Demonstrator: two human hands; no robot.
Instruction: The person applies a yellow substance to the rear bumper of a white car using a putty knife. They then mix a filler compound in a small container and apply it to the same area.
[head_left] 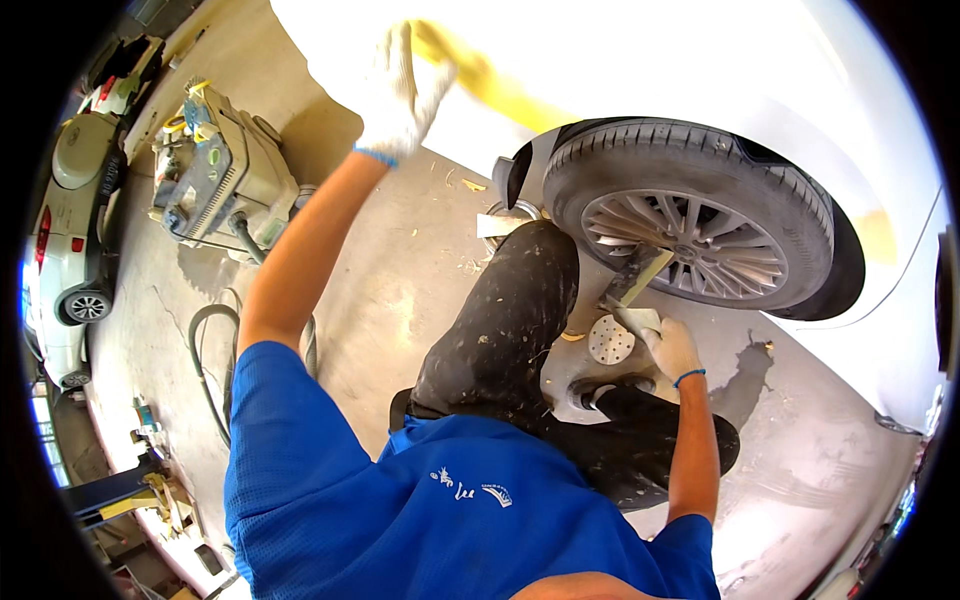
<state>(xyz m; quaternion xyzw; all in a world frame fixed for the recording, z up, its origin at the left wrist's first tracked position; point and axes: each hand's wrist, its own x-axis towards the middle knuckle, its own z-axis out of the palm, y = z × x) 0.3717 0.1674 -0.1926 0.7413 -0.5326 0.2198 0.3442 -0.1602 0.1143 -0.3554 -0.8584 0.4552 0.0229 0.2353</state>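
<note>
My left hand (400,85), gloved and raised at full reach, closes on a yellow strip (500,85) (masking tape, I judge) against the white car body (650,50); part looks stuck, more remains. My right hand (668,345) rests low, gripping a sanding block (630,285) beside the wheel (690,240).

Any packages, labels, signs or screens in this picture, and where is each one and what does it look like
No packages, signs or screens show.
Emblem: on the back of the person's blue shirt, lower centre; small white printed mark.
Markings on the machine: upper left on the floor; small blue and yellow patches, too small to make out.
</note>
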